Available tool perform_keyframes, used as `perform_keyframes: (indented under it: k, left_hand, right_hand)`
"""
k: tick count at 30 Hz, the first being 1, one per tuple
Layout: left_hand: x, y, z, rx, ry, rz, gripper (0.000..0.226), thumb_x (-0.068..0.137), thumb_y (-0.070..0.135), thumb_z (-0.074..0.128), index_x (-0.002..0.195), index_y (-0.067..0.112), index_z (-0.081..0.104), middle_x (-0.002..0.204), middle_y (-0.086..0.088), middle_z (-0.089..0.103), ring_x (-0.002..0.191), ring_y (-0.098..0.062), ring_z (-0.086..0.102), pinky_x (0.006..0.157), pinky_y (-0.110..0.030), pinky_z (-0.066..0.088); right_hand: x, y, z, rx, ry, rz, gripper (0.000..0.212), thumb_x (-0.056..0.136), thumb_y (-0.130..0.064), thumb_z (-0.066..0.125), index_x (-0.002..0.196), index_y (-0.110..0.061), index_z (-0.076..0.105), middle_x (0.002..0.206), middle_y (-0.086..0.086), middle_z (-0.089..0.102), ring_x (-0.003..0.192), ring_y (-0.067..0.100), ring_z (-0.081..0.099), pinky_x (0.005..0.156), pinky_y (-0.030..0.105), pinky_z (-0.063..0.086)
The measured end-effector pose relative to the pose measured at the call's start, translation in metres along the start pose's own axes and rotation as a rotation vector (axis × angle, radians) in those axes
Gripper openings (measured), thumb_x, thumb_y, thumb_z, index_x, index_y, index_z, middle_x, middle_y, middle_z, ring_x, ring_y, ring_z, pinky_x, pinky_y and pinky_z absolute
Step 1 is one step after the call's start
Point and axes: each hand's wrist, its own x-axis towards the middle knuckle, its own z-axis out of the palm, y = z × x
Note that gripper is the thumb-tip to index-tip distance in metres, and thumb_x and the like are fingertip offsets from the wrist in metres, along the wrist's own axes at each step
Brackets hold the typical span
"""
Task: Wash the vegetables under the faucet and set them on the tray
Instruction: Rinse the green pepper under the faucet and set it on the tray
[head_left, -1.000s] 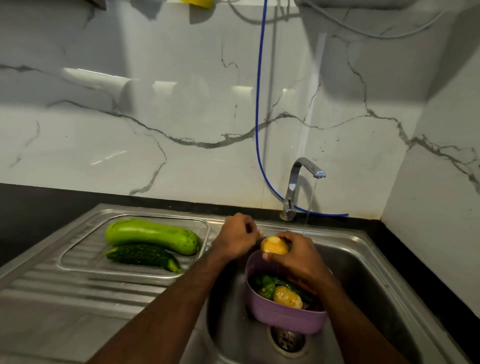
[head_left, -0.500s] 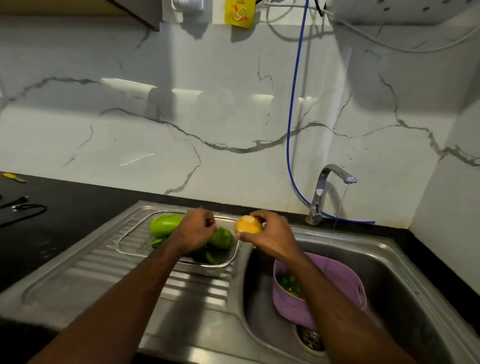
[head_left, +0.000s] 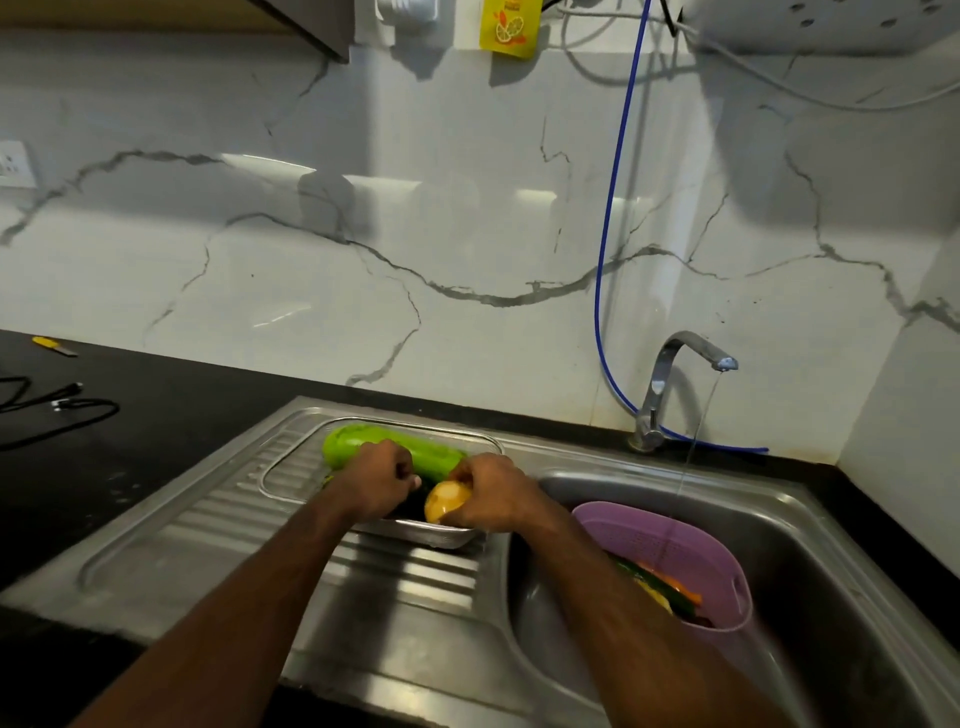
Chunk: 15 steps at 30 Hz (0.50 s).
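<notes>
A white marble wall (head_left: 415, 234) with gray cracks stands behind a shiny metal sink (head_left: 810, 525) set in a black counter (head_left: 156, 415). The yellow vegetable (head_left: 445, 501) is the thing to watch: it is round and wet-looking, and it sits low over the near right corner of the metal tray (head_left: 441, 536), maybe just touching it. The right hand (head_left: 493, 499) holds it, with its fingers curled around the top and side. The left hand (head_left: 375, 480) is just beside it, over the tray, with its fingers curled in; I cannot tell if it holds anything or only rests there. The tray sits on the ribbed draining board to the left of the sink bowl. A long light green gourd (head_left: 363, 447) already lies at the back of the tray, and something dark green lies under the hands, mostly hidden. In the sink bowl a purple basket (head_left: 675, 551) holds more vegetables; I can see green, orange and yellow bits. The faucet (head_left: 675, 379) is running, and a thin stream of water falls into the basket. A blue hose (head_left: 613, 208) hangs down the wall behind it. So I think the job is part done: two vegetables are on the tray, the yellow one is about to join them, and the ones in the basket are left to wash.
</notes>
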Motion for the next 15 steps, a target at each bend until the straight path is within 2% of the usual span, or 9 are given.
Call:
perform_keyframes:
  k: [3, 6, 9, 12, 15]
  left_hand:
    - [0.001, 0.005, 0.002, -0.027, 0.009, 0.009, 0.032, 0.087, 0.024, 0.072, 0.06, 0.022, 0.054, 0.063, 0.003, 0.055, 0.066, -0.016, 0.053, 0.052, -0.025, 0.032]
    - [0.006, 0.017, 0.002, -0.048, 0.016, 0.04, 0.029, 0.085, 0.022, 0.072, 0.061, 0.021, 0.057, 0.06, 0.005, 0.055, 0.065, -0.017, 0.053, 0.057, -0.025, 0.033]
    - [0.014, 0.036, 0.001, -0.104, 0.044, 0.075, 0.021, 0.084, 0.017, 0.071, 0.065, 0.018, 0.063, 0.063, 0.002, 0.062, 0.066, -0.017, 0.057, 0.061, -0.024, 0.037]
    - [0.024, 0.065, 0.005, -0.125, 0.082, 0.132, 0.018, 0.086, 0.02, 0.072, 0.071, 0.01, 0.068, 0.07, -0.003, 0.068, 0.069, -0.017, 0.061, 0.064, -0.024, 0.039]
    - [0.035, 0.1, 0.016, -0.184, 0.072, 0.171, 0.017, 0.087, 0.023, 0.072, 0.074, 0.012, 0.071, 0.074, -0.002, 0.07, 0.071, -0.014, 0.062, 0.064, -0.022, 0.039]
  right_hand:
    - [0.002, 0.003, -0.003, -0.018, -0.025, -0.029, 0.068, 0.067, -0.055, 0.084, 0.126, -0.025, 0.07, 0.123, -0.002, 0.071, 0.114, 0.022, 0.065, 0.1, 0.045, 0.052]
    - [0.002, 0.013, -0.007, 0.1, 0.009, -0.03, 0.067, 0.071, -0.054, 0.086, 0.128, -0.022, 0.069, 0.123, -0.002, 0.07, 0.113, 0.018, 0.065, 0.099, 0.04, 0.053]
    - [-0.002, 0.026, -0.012, 0.21, 0.145, 0.002, 0.044, 0.082, -0.048, 0.08, 0.118, -0.024, 0.074, 0.115, -0.004, 0.073, 0.103, 0.013, 0.066, 0.093, 0.035, 0.055]
    - [-0.009, 0.046, -0.023, 0.271, 0.247, 0.034, 0.018, 0.089, -0.029, 0.074, 0.106, -0.021, 0.078, 0.105, -0.002, 0.076, 0.095, 0.012, 0.067, 0.089, 0.031, 0.055]
    - [-0.019, 0.075, -0.035, 0.32, 0.294, 0.112, 0.013, 0.092, -0.013, 0.07, 0.1, -0.018, 0.079, 0.1, 0.0, 0.077, 0.091, 0.012, 0.068, 0.083, 0.026, 0.054]
